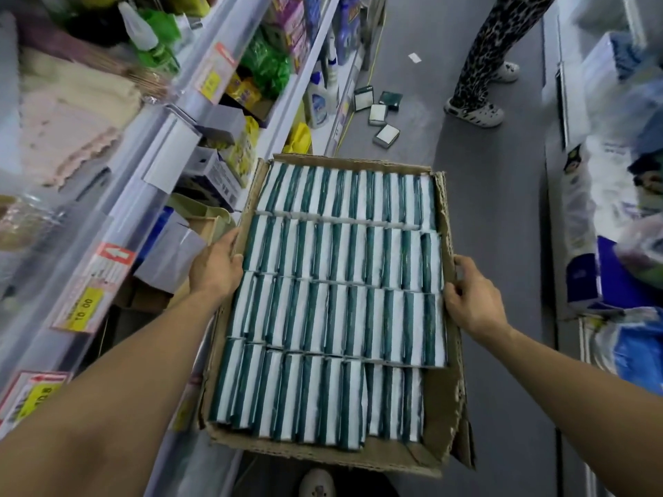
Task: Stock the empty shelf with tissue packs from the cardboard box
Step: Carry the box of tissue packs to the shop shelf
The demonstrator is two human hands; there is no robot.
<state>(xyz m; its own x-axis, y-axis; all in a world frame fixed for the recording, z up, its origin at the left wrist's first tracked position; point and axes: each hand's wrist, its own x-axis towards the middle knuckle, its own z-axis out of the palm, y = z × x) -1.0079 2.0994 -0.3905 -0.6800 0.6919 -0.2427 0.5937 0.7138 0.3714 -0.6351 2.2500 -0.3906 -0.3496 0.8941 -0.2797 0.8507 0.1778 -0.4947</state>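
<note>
A big open cardboard box (452,399) fills the middle of the view, held up off the floor. It is packed with several rows of green-and-white tissue packs (337,310) standing on edge. My left hand (215,263) grips the box's left wall, fingers curled over its rim. My right hand (470,295) grips the right wall, thumb inside against the packs. Several more tissue packs (378,114) lie loose on the grey floor beyond the box.
Stocked shelves (150,166) with price tags run along the left, holding bottles, bags and boxes. Another person's legs (477,66) stand in the aisle ahead. Bagged goods (617,267) crowd the right side. My shoe (317,484) shows below the box.
</note>
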